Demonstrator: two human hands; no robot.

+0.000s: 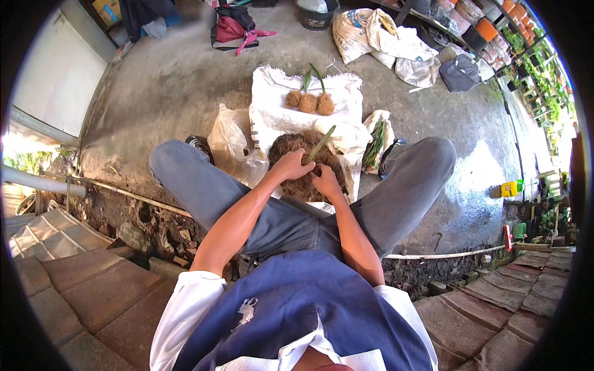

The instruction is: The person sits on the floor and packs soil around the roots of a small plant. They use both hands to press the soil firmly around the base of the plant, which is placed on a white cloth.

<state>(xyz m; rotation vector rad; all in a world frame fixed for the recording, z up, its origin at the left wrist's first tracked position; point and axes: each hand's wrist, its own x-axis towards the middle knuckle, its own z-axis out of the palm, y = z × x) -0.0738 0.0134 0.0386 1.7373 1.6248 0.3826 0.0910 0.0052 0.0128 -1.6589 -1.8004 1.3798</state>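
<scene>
My left hand (295,165) is closed around the lower end of a long green leaf cutting (322,144), which slants up and to the right. Close beside it, my right hand (326,181) has its fingertips bent together near the leaf's base; whether they grip anything is hidden. Both hands are over a heap of brown coconut-like fibre (290,143) between my legs. Beyond the heap lies a white woven sack (274,86). Three fibre-wrapped balls (307,103) sit on it in a row, with green leaves rising from them.
A translucent plastic bag (230,139) stands left of the sack; a bag of green leaves (375,143) stands right. Farther off are a red and black backpack (232,25), a black bucket (315,18) and filled sacks (355,35). A yellow container (509,189) is at far right.
</scene>
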